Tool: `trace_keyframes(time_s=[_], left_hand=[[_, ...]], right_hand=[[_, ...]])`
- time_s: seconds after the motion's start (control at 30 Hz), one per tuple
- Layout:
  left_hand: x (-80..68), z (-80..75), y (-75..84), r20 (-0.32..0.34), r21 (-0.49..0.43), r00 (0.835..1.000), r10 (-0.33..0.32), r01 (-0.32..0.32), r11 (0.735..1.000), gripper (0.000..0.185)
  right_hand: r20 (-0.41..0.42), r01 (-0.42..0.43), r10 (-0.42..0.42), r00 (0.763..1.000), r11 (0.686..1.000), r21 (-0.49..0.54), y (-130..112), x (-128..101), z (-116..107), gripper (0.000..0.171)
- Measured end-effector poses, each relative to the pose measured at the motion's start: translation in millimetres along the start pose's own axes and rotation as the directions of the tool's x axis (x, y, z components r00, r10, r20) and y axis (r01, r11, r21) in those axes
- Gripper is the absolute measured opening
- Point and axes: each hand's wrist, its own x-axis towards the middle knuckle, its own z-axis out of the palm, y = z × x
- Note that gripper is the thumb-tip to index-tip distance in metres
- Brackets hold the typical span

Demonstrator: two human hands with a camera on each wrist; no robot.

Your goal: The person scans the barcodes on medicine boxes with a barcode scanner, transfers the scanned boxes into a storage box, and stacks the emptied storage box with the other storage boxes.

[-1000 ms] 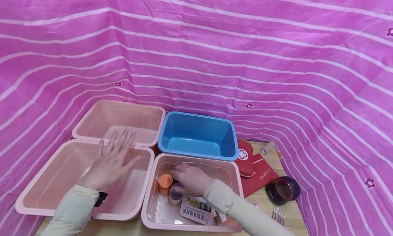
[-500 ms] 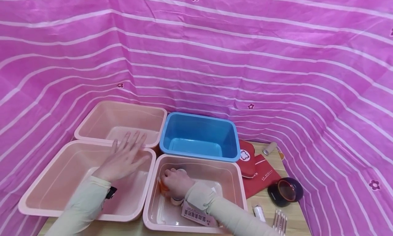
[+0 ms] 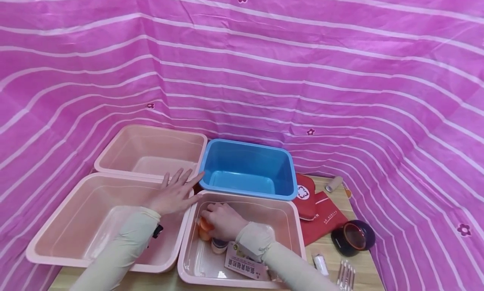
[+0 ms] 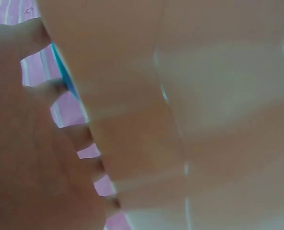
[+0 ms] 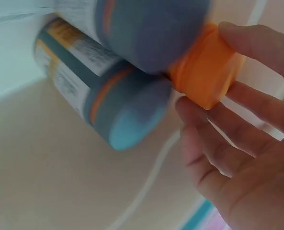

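Observation:
My right hand (image 3: 224,221) reaches into the near right pink bin (image 3: 300,236). In the right wrist view its thumb and fingers pinch the orange cap of a bottle (image 5: 206,72); the hand hides most of that bottle in the head view. Beside it stand two dark-capped bottles, one bottle (image 5: 67,67) lower left and another bottle (image 5: 151,33) above it. A printed medicine box (image 3: 245,263) lies in the same bin, partly under the right sleeve. My left hand (image 3: 174,200), fingers spread and straight, is over the right rim of the near left pink bin (image 3: 68,198), holding nothing.
Behind are another pink bin (image 3: 113,141) and a blue bin (image 3: 247,194). To the right on the wooden table lie a red pouch (image 3: 305,205), a red booklet (image 3: 327,217), a dark round container (image 3: 349,238), a small white tube (image 3: 320,265), forks (image 3: 345,274) and a beige cylinder (image 3: 334,183).
My right hand has moved left from the dark-capped bottles onto the orange-capped bottle and now pinches its cap. My left hand has drifted right towards the bins' shared edge.

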Motion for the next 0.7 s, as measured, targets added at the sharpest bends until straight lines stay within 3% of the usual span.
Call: trace_keyframes(time_s=[0.17,0.43,0.57,0.7], left_hand=[[2.8,5.7,-4.6,-0.013,0.006,1.000,0.004,-0.004,1.000,0.070],[7.0,12.0,-13.6,-0.029,0.029,0.999,0.038,-0.037,0.999,0.071],[7.8,12.9,-14.2,-0.028,0.029,0.999,0.034,-0.033,0.999,0.072],[7.7,12.5,-13.3,-0.026,0.019,0.999,0.028,-0.028,0.999,0.073]], right_hand=[[-0.025,-0.022,0.028,0.999,0.978,0.210,9.6,-15.5,-26.2,0.055],[-0.105,-0.083,0.144,0.984,0.893,0.443,25.9,-55.4,-68.5,0.054],[-0.179,-0.117,0.228,0.957,0.870,0.480,36.3,-82.9,-81.9,0.052],[-0.250,-0.167,0.324,0.912,0.853,0.494,49.6,-112.8,-88.9,0.051]])
